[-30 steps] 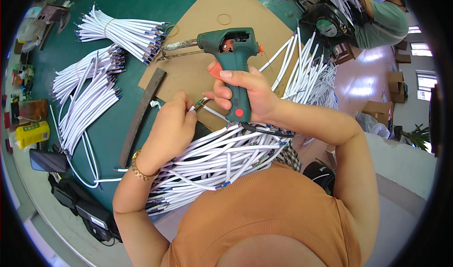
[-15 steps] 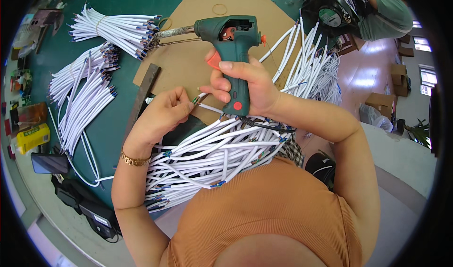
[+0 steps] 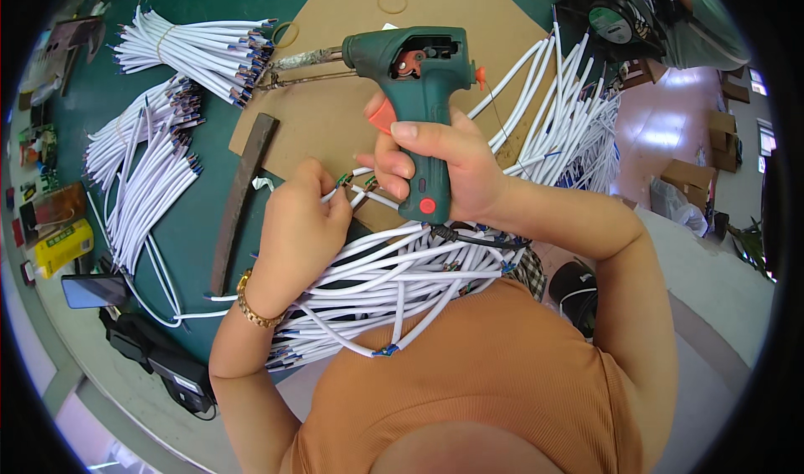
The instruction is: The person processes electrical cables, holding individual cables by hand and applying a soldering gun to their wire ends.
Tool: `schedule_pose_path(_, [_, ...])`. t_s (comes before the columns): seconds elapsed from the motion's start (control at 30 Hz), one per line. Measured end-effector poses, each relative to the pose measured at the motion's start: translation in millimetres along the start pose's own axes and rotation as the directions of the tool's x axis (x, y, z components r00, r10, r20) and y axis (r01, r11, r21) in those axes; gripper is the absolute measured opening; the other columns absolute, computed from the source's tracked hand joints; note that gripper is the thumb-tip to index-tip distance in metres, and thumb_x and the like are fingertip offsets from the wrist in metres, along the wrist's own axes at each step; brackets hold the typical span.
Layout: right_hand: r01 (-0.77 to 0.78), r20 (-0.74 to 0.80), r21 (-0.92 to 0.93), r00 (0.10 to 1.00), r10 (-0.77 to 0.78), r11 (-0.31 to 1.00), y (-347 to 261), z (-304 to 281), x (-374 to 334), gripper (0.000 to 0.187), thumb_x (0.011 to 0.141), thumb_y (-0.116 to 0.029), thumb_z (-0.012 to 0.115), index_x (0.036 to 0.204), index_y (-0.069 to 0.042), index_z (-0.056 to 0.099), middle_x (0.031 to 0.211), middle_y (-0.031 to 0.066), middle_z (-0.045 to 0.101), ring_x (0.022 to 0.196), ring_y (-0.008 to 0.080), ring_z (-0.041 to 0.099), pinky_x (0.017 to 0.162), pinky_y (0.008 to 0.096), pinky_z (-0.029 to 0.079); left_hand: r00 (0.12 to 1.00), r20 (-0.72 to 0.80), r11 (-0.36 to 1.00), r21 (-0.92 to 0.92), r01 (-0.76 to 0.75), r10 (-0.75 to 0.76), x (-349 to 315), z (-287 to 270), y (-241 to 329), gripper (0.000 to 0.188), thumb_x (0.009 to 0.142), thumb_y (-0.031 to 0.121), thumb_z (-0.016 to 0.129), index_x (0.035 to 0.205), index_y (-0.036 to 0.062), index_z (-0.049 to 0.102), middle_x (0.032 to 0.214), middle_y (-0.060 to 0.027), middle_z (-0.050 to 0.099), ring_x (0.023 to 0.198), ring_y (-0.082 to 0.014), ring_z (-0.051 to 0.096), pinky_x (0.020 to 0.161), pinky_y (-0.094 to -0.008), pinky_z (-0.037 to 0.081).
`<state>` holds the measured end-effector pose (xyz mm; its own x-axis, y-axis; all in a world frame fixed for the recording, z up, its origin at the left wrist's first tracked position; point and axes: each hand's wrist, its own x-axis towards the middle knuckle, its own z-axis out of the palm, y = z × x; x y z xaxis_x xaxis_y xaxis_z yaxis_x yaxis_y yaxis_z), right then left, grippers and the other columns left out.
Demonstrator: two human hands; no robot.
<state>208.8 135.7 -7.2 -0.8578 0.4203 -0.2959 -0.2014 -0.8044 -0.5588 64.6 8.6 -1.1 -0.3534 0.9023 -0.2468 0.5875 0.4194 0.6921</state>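
Note:
My right hand (image 3: pixel 473 168) is wrapped round the grip of a dark green soldering gun (image 3: pixel 429 105) with an orange trigger. Its metal tip points left over a brown cardboard sheet (image 3: pixel 335 122). My left hand (image 3: pixel 303 235) pinches a white cable (image 3: pixel 363 172) at its stripped end, where coloured wires show between thumb and fingers. A second cable end lies close beside it. Right-hand fingertips come near these cables; whether they touch is unclear. A heap of white cables (image 3: pixel 402 265) with exposed blue and brown wire joints lies below both hands, against my body.
Tied bundles of white cables (image 3: pixel 184 47) lie at the left on the green table. A dark flat bar (image 3: pixel 243 206) lies beside my left hand. More cables (image 3: pixel 553 131) are at right, near another person's arm (image 3: pixel 712 26). A phone (image 3: pixel 94 291) sits at the left edge.
My left hand has turned and shifted slightly right and down, with its wrist moving right, still pinching the cable end. The soldering gun stays in my right hand, almost unmoved.

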Motion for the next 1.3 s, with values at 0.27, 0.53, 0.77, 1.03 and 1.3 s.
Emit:
schedule_pose_path(0.27, [0.168,0.109,0.041,0.979,-0.171,0.985,-13.0,-0.1,-8.9,0.040,0.095,-0.029,0.041,0.129,-0.007,0.040,0.068,-0.0005,0.044,0.061,0.0125,0.052,0.094,0.0479,0.046,0.999,0.043,0.987,0.161,-0.005,-0.001,6.3,-0.6,10.1,0.011,0.078,0.007,0.060,0.082,0.0003,0.053,0.062,-0.0203,0.057,0.060,-0.0396,0.059,0.056,-0.0472,0.045])
schedule_pose_path(0.53, [0.237,0.168,-0.073,0.960,-0.222,0.969,-59.2,4.1,-51.4,0.061,0.085,-0.033,0.062,0.129,0.000,0.035,0.067,0.0058,0.048,0.058,0.0172,0.054,0.065,0.0368,0.054,0.996,0.082,0.997,0.066,0.032,-0.037,11.9,-9.9,2.9,0.010,0.074,0.007,0.061,0.072,0.0005,0.054,0.059,-0.0193,0.057,0.059,-0.0386,0.058,0.057,-0.0455,0.045])
schedule_pose_path(0.77, [-0.073,-0.212,-0.561,0.976,-0.057,0.825,-57.2,25.7,-106.8,0.054,0.076,-0.025,0.071,0.115,0.000,0.045,0.066,0.0071,0.052,0.053,0.0153,0.053,0.049,0.0264,0.044,0.994,0.111,0.998,0.055,-0.004,-0.002,13.0,-12.2,2.8,0.009,0.074,0.007,0.060,0.072,0.0005,0.054,0.060,-0.0200,0.057,0.061,-0.0384,0.058,0.060,-0.0460,0.046])
schedule_pose_path(1.03, [-0.324,-0.318,-0.573,0.934,0.160,0.753,-65.7,34.5,-116.2,0.034,0.080,-0.015,0.068,0.110,-0.003,0.055,0.080,0.0047,0.060,0.068,0.0113,0.059,0.058,0.0248,0.047,0.995,0.097,0.999,0.031,-0.013,0.010,10.4,-10.6,-2.5,0.011,0.074,0.007,0.061,0.074,0.0002,0.052,0.063,-0.0184,0.056,0.060,-0.0339,0.057,0.057,-0.0418,0.044])
schedule_pose_path(1.3, [-0.403,-0.318,-0.713,0.915,0.248,0.574,-60.7,28.0,-114.7,0.042,0.078,-0.025,0.067,0.112,-0.006,0.053,0.072,0.0071,0.056,0.061,0.0145,0.054,0.056,0.0275,0.044,0.997,0.080,1.000,-0.004,-0.024,0.024,10.8,-8.2,-5.9,0.014,0.074,0.007,0.062,0.073,-0.0015,0.052,0.061,-0.0177,0.052,0.053,-0.0288,0.051,0.053,-0.0383,0.040])
